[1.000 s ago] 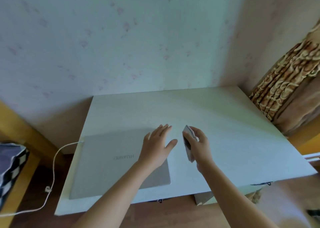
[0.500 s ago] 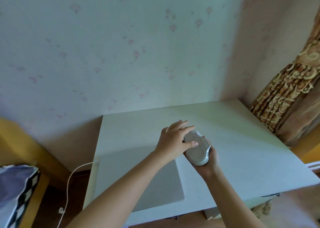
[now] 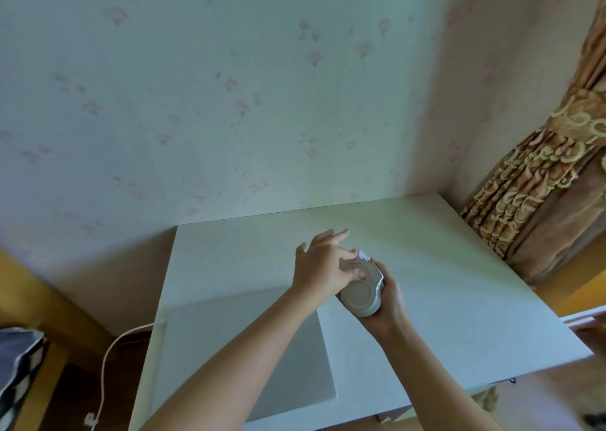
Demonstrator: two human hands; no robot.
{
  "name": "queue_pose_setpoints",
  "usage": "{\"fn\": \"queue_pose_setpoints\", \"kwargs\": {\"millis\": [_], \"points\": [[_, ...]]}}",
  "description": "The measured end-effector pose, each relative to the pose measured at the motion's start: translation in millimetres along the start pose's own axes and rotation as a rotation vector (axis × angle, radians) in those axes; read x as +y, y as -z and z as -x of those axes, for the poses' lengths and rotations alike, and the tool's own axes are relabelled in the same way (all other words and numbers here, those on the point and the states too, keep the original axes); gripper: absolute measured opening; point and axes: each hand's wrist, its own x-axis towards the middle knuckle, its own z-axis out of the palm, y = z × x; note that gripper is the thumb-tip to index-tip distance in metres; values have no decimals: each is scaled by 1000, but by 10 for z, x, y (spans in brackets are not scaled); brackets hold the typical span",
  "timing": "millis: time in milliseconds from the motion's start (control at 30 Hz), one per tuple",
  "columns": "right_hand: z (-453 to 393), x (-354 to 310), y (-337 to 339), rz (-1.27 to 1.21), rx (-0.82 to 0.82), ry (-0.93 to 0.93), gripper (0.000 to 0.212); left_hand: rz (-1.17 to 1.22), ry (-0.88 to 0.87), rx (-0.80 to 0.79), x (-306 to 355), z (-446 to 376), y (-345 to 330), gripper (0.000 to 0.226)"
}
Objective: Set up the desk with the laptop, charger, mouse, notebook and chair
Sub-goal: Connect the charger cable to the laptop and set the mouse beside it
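My right hand (image 3: 388, 302) holds a grey-white mouse (image 3: 362, 294) above the white desk (image 3: 426, 266), turned so its underside faces me. My left hand (image 3: 323, 266) reaches across it, with thumb and a finger touching the mouse's upper part while the other fingers spread out. A closed silver laptop (image 3: 285, 352) lies flat on the desk's left front, partly hidden under my left forearm. A white charger cable (image 3: 108, 365) hangs from the laptop's left side down to the floor.
Flowered wallpaper rises behind the desk. A brown patterned curtain (image 3: 541, 184) hangs at the right. A wooden frame (image 3: 36, 299) and a checked cushion (image 3: 16, 365) sit at the left. The right half of the desk is bare.
The mouse has been turned underside up in my right hand and raised slightly. My left hand left the laptop lid and came onto the mouse. The camera tilted upward.
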Motion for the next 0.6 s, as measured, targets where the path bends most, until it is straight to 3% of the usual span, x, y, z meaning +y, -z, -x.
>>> {"fn": "queue_pose_setpoints", "kwargs": {"millis": [100,233,333,433,600], "points": [[-37,18,50,34,-16,2,13,-37,-32,45,-79,-24,-116,24],[-153,-2,163,353,-7,69,15,-93,-24,118,-323,17,-255,30],[-272,-14,214,666,178,130,48,-182,-3,151,-525,78,-382,43],[-325,68,270,964,363,239,51,-293,-33,165,-687,132,-517,54],[-454,200,620,1566,445,265,53,-350,41,-20,-971,354,-766,66]]}}
